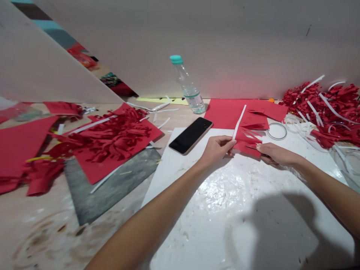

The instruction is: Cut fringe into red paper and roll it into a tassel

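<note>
My left hand [216, 149] pinches the lower end of a thin white strip [239, 122] that runs up along a fringed piece of red paper [248, 143]. My right hand [274, 153] is closed on the right edge of that same red piece, holding it just above the glossy white board [225, 210]. The paper's cut fringes fan out between the two hands. More flat red sheets [225, 111] lie right behind it.
A black phone [191, 135] lies on the board's far left corner, a clear water bottle [188, 85] with a teal cap behind it. Heaps of cut red paper [112, 138] cover the left; another heap with white strips [329, 108] sits right. A wire ring [277, 131] lies nearby.
</note>
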A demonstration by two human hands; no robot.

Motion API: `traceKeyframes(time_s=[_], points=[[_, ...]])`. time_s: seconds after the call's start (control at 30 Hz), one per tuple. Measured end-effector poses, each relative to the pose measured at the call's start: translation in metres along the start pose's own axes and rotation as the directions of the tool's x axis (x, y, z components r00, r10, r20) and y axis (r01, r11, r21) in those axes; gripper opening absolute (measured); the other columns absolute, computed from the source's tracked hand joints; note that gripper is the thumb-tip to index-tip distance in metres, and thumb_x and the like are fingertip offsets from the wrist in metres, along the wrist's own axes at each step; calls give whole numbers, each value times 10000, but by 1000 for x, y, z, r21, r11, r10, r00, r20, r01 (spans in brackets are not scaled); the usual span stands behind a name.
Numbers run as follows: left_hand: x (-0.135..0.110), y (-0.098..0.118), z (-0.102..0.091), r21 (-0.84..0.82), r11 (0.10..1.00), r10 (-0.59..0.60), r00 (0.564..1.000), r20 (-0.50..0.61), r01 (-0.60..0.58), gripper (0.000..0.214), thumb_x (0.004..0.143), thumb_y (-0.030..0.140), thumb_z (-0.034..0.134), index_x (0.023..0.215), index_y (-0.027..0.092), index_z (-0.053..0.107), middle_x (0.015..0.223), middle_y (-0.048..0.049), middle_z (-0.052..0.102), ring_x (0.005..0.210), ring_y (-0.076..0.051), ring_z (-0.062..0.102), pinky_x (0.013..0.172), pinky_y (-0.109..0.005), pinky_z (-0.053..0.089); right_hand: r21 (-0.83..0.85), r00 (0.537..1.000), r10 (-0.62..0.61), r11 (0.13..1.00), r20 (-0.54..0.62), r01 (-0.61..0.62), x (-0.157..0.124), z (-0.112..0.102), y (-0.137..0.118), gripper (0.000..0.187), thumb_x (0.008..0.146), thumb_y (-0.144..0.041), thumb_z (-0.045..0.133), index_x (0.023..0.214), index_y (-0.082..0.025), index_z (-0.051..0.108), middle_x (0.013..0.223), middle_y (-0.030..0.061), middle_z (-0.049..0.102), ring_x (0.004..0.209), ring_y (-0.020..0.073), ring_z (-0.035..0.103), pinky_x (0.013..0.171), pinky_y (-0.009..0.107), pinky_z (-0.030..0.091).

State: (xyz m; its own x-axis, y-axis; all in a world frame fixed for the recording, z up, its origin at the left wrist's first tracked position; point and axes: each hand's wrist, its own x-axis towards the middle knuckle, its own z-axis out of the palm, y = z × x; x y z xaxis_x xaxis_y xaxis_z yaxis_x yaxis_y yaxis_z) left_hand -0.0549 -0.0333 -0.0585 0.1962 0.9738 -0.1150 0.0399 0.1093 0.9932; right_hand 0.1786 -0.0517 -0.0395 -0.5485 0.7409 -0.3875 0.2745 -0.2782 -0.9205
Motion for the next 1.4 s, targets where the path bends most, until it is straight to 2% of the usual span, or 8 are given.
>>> traceKeyframes(time_s=[0.23, 0.37, 0.57, 0.7, 0.87, 1.03, 1.17, 1.4], points=[[1, 2, 2, -19, 1000, 2, 1000, -15, -2, 249, 710, 343, 753, 713, 101, 696, 514, -21, 585, 441, -113, 560, 457, -236, 491, -7, 999, -36, 999, 30, 36, 1, -4, 4, 462, 963, -474, 408, 592, -200, 426, 392, -78, 323, 323, 59, 235, 321, 193, 234], [-1, 5, 4, -20, 1000, -16, 999, -30, 16, 226, 707, 318, 747, 699, 97, 698, 511, -22, 578, 442, -113, 552, 443, -232, 465, 22, 999, -2, 1000, 40, 1, 1, -3, 3, 461, 959, -501, 411, 619, -193, 450, 401, -86, 308, 329, 53, 216, 320, 190, 209], [-3, 0, 8, -73, 997, 13, 999, -29, -15, 227, 707, 321, 750, 671, 104, 691, 498, -6, 543, 428, -93, 502, 431, -229, 419, -2, 999, 47, 999, -15, -47, 1, 2, -5, 452, 966, -479, 401, 618, -191, 429, 415, -83, 320, 327, 45, 223, 312, 180, 188], [-5, 2, 13, -169, 986, -3, 999, -39, -4, 210, 706, 297, 746, 633, 116, 668, 471, 13, 507, 424, -80, 462, 438, -233, 402, 3, 995, 91, 996, -42, -91, -1, 7, -12, 421, 965, -451, 416, 627, -200, 407, 423, -85, 318, 321, 44, 217, 293, 173, 171], [-7, 13, 14, -108, 994, -28, 998, -53, 22, 188, 689, 247, 742, 587, 109, 665, 464, -9, 532, 430, -86, 466, 429, -231, 385, 23, 995, 94, 995, -45, -93, -1, 9, -14, 405, 976, -431, 411, 640, -207, 391, 403, -90, 312, 309, 44, 207, 287, 170, 169], [-5, 5, 11, -116, 993, -20, 999, -32, 16, 204, 685, 289, 757, 641, 106, 678, 481, -19, 559, 439, -99, 499, 435, -237, 404, -1, 997, 60, 998, -39, -61, 1, 6, -8, 404, 975, -410, 419, 630, -201, 402, 415, -77, 347, 313, 42, 246, 292, 172, 198], [-4, 0, 10, -128, 991, -31, 999, -10, 30, 247, 675, 332, 774, 697, 100, 692, 482, -16, 564, 448, -112, 523, 440, -242, 419, 5, 995, 81, 997, -58, -81, 2, 5, -5, 369, 955, -467, 451, 697, -203, 435, 414, -87, 342, 320, 50, 252, 299, 170, 193], [-8, 10, 15, -179, 982, -50, 998, 45, 57, 179, 713, 247, 735, 657, 86, 682, 462, -16, 558, 437, -103, 522, 478, -252, 452, 12, 993, 101, 995, -61, -100, 2, 8, -8, 341, 965, -434, 432, 717, -201, 459, 418, -86, 329, 323, 51, 231, 299, 171, 175]])
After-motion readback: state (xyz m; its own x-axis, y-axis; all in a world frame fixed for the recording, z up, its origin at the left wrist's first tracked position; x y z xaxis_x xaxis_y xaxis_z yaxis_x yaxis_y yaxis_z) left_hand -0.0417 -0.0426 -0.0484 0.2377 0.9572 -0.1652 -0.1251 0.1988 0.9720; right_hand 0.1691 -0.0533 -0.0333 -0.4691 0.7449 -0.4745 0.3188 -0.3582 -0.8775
